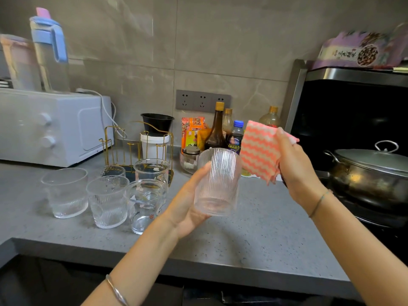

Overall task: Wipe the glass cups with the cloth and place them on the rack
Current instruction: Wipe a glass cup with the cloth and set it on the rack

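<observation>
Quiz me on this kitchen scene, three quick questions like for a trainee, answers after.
1. True or false: the left hand holds the cloth.
2. The held cup is: A smooth, B ribbed, C painted.
3. Fill in: the pot has its lid ___.
Key: 1 false, the right hand holds it; 2 B; 3 on.
</observation>
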